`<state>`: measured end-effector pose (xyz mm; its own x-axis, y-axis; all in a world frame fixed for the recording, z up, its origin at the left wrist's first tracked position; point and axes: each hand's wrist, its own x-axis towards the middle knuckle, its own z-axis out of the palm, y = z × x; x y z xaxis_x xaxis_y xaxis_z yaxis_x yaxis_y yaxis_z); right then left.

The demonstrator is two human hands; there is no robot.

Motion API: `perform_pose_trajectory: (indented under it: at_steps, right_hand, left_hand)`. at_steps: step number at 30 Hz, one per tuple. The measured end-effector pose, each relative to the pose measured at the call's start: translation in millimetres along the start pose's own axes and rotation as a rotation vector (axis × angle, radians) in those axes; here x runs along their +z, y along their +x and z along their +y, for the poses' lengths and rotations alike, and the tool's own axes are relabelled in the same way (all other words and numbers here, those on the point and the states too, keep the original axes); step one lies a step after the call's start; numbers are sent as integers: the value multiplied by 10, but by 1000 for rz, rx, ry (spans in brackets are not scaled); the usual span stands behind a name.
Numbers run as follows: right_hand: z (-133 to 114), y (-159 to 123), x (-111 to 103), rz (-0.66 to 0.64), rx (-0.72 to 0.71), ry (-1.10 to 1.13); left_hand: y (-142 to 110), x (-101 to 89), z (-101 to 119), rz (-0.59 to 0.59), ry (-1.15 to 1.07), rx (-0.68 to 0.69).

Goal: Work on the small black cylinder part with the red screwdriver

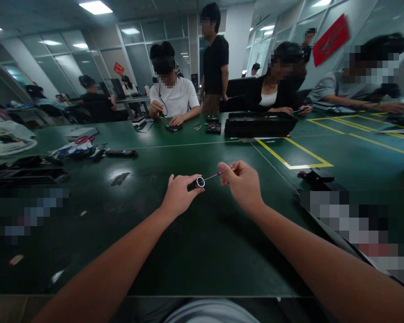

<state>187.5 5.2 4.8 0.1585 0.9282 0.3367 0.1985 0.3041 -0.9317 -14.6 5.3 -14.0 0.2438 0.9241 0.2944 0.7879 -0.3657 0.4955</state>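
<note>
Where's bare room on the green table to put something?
Tabletop looks bare below the left hand and right hand, between the forearms, and inside the yellow outline near the long black box. Crowded: far left, around the dark tray.

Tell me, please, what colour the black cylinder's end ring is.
The ring is white, showing best in the head view.

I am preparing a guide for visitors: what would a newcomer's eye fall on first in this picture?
Probably the left hand, central over the green table, holding a black cylinder with a pale-ringed end, and the right hand beside it, pointing a thin tool at that end. Then, perhaps, the yellow outlines farther off on the right, and the red banner at upper right.
</note>
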Motion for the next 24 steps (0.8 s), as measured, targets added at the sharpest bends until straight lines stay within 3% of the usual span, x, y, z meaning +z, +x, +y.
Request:
perform_pose_trajectory:
  at_steps: [3, 10, 16, 24]
  right_hand:
    - [-22, -6, -21, 8, -58, -155]
    - [24, 4, -27, -160, -219, -156]
    - [-23, 3, -25, -117, -187, -308]
    - [-42, -8, -26, -187, -190, -251]
  left_hand:
    - [5, 10, -5, -1, 6, -6]
    - [1, 31, -34, -3, -9, -13]
    - [1, 39, -31, -22, 1, 2]
    - [6, 27, -44, -5, 3, -7]
